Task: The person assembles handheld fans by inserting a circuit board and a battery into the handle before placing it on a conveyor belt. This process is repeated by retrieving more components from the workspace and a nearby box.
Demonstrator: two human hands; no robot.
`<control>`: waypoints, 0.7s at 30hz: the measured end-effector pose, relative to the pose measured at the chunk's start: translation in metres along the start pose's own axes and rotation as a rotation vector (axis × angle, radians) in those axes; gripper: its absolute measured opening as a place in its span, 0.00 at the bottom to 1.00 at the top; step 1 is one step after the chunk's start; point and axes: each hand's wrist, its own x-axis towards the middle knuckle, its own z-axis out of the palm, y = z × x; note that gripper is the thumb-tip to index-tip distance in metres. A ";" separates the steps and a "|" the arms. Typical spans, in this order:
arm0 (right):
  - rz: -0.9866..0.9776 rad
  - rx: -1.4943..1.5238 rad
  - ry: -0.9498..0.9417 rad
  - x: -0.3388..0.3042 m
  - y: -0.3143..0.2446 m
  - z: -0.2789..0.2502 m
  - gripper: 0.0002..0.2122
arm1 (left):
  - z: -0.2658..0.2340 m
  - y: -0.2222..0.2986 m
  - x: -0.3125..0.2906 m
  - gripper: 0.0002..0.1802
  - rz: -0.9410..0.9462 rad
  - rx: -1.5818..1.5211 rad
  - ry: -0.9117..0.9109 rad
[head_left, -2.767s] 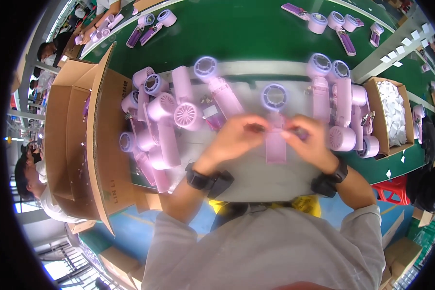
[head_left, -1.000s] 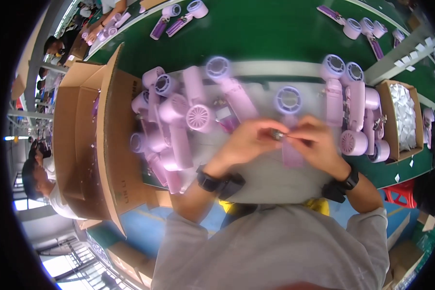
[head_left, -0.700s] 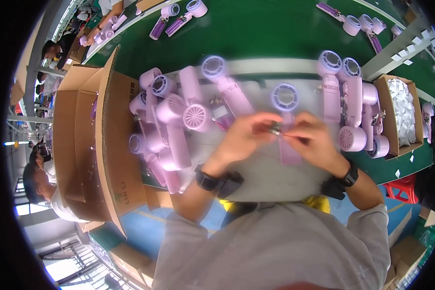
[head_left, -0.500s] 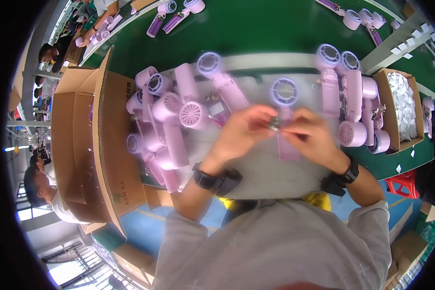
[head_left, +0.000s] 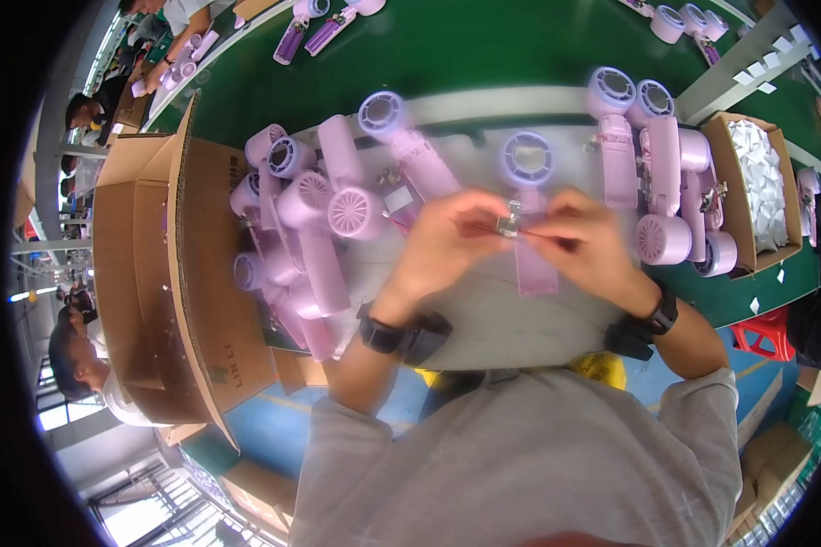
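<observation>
My left hand (head_left: 442,244) pinches a small circuit board (head_left: 508,221) with metal-coloured parts between thumb and fingertips. Close by its right edge, my right hand (head_left: 595,248) has its fingers pressed together; a thin dark reddish line, perhaps a wire, shows at the fingertips, but what they grip is too small to tell. Both hands are slightly blurred. Beneath them lies a lilac handheld fan (head_left: 536,272), its round head pointing away from me and its handle partly hidden by the fingers. Left of it, another fan (head_left: 426,166) lies slanted beside a small white card (head_left: 398,199).
Lilac fans (head_left: 312,214) are heaped on the left beside a large open carton (head_left: 219,273). More fans (head_left: 663,173) lie on the right, next to a box (head_left: 791,196) of white pieces. A grey post (head_left: 748,59) rises at the back right. Other people work at far left.
The circuit board has turned in my left fingertips and now shows more of its face. Both hands stay close together over the fan. The whole view has shifted slightly.
</observation>
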 end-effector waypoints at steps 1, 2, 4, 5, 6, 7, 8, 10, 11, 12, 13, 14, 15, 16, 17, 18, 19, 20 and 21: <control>0.000 -0.009 0.009 0.000 -0.001 0.001 0.07 | 0.000 -0.001 -0.001 0.17 0.013 -0.002 -0.003; 0.000 -0.018 0.019 -0.001 -0.002 0.001 0.07 | 0.001 -0.003 -0.001 0.17 0.027 -0.004 -0.006; -0.018 -0.027 0.023 0.001 -0.001 0.000 0.07 | 0.001 -0.003 -0.002 0.17 0.036 -0.008 -0.008; -0.039 -0.037 0.028 0.002 -0.001 0.000 0.07 | 0.001 -0.002 -0.001 0.17 0.042 -0.016 -0.009; -0.057 -0.047 0.035 0.002 -0.001 0.000 0.07 | 0.001 -0.001 0.000 0.17 0.047 -0.025 -0.012; -0.052 -0.046 0.035 0.002 -0.001 0.000 0.07 | 0.001 0.000 0.001 0.17 0.052 -0.034 -0.015; -0.081 -0.063 0.027 0.001 -0.002 0.000 0.07 | 0.000 -0.001 0.000 0.17 0.047 -0.036 -0.016; -0.139 -0.099 0.011 0.000 -0.003 0.001 0.06 | -0.001 -0.001 -0.003 0.17 0.059 0.103 0.010; -0.138 -0.101 0.011 0.001 -0.003 0.001 0.06 | 0.000 0.000 -0.003 0.17 0.069 0.172 0.022; -0.142 -0.101 0.023 0.001 -0.002 0.002 0.06 | 0.000 0.000 -0.002 0.17 0.069 0.171 0.021; -0.147 -0.101 0.035 0.000 -0.002 0.003 0.06 | 0.002 0.001 -0.002 0.18 0.110 0.216 0.023; -0.151 -0.101 0.047 0.000 -0.001 0.003 0.05 | 0.003 0.001 -0.001 0.19 0.152 0.260 0.025; -0.148 -0.102 0.047 0.000 -0.001 0.002 0.05 | 0.004 0.002 -0.001 0.20 0.193 0.304 0.026; -0.132 -0.092 0.017 0.000 -0.001 0.002 0.07 | 0.005 0.002 -0.001 0.20 0.189 0.303 0.025; -0.115 -0.081 -0.013 -0.001 -0.001 0.002 0.08 | 0.005 0.002 -0.001 0.20 0.217 0.333 0.026; -0.099 -0.071 -0.042 -0.001 -0.001 0.001 0.09 | 0.006 0.002 -0.001 0.21 0.245 0.363 0.025; -0.094 -0.070 -0.042 -0.001 0.000 0.001 0.09 | 0.006 0.002 -0.001 0.22 0.273 0.393 0.025; -0.101 -0.055 -0.009 0.000 0.001 0.002 0.10 | 0.008 0.003 -0.001 0.22 0.270 0.391 0.023; -0.109 -0.041 0.024 0.002 0.002 0.002 0.12 | 0.010 0.003 0.000 0.22 0.288 0.412 0.042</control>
